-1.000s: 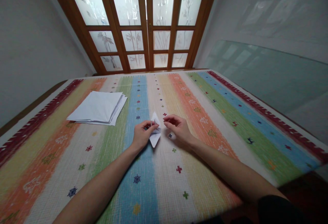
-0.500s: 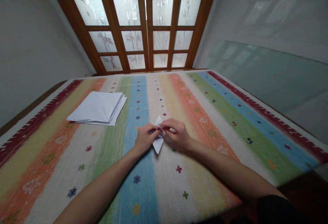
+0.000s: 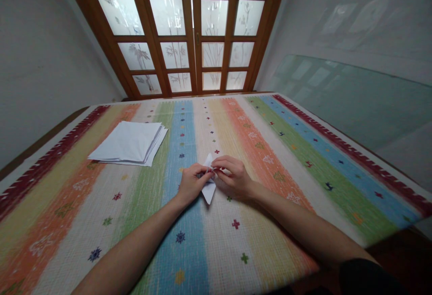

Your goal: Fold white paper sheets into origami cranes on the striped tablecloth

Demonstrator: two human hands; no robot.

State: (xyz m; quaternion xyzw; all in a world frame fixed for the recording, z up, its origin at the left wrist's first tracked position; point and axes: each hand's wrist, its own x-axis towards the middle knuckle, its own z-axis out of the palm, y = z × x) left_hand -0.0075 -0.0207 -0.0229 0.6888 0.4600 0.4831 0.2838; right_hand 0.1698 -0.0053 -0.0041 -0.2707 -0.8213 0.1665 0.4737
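A small folded piece of white paper [image 3: 209,191] is between my two hands, over the pale stripe of the tablecloth. One pointed end juts toward me and another shows beyond my fingers. My left hand [image 3: 194,180] pinches it from the left between thumb and fingers. From the right, my right hand [image 3: 234,178] has its thumb and index finger closed at the paper's upper middle, with the fingertips of both hands almost meeting. The fingers hide the middle folds.
A stack of white paper sheets [image 3: 128,142] lies to the left on the striped tablecloth [image 3: 141,223]. Wooden doors with frosted panes [image 3: 195,61] stand behind the table's far edge. A glass sheet [image 3: 351,97] leans at the right wall.
The right fingers have shifted very slightly at the paper. Otherwise the hands, folded paper and stack stay nearly in place.
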